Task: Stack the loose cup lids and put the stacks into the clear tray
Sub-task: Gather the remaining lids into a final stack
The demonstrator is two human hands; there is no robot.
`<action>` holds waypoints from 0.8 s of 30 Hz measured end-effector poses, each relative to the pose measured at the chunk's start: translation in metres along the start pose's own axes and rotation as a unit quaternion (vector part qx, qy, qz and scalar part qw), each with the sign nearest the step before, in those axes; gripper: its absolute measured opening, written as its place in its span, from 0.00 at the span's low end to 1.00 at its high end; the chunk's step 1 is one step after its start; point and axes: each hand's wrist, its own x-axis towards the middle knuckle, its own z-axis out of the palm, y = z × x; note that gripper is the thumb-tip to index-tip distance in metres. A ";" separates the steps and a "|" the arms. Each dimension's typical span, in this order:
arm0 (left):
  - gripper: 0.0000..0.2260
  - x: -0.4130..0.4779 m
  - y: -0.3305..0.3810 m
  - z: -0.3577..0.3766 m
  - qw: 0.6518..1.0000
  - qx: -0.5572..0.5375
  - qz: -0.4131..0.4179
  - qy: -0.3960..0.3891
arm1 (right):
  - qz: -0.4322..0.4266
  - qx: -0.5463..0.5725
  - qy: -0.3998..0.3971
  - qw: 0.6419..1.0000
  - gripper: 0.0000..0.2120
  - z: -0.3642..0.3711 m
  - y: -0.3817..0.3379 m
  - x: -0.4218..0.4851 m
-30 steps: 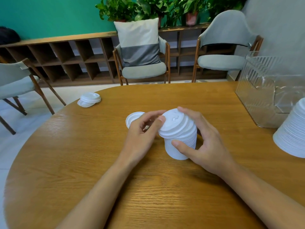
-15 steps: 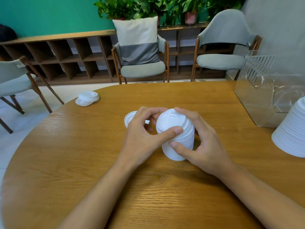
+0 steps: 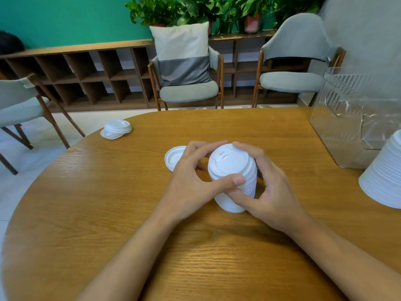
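The left hand (image 3: 191, 183) and right hand (image 3: 271, 192) each curl a grip round the lid stack (image 3: 234, 168), mid-frame. Loose lids (image 3: 117, 129) lie upper left. The clear tray (image 3: 347, 118), right, looks empty.

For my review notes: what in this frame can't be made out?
Head view only:
- clear tray: cut by the right edge; ribbed walls blur its contents.
- big lid stack: cut by the right edge.
- single lid: partly behind the left hand.
- held stack: far side behind the right hand.
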 end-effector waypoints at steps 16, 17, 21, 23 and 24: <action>0.27 -0.003 0.006 0.008 0.997 -0.009 0.001 0.074 | 0.025 0.014 -0.005 1.000 0.41 0.000 0.001 -0.001; 0.27 -0.003 0.007 0.008 0.997 -0.007 0.001 0.074 | 0.021 0.013 -0.007 1.000 0.40 -0.001 0.001 -0.001; 0.27 -0.004 0.005 0.010 0.998 -0.021 -0.005 0.066 | 0.012 0.000 -0.011 1.000 0.32 -0.001 0.000 0.000; 0.28 -0.004 0.003 0.011 0.998 -0.033 -0.007 0.060 | 0.017 0.002 -0.011 1.000 0.31 -0.001 0.000 -0.001; 0.28 -0.005 0.003 0.011 0.998 -0.038 -0.008 0.058 | 0.019 0.002 -0.013 1.000 0.30 -0.001 0.000 -0.001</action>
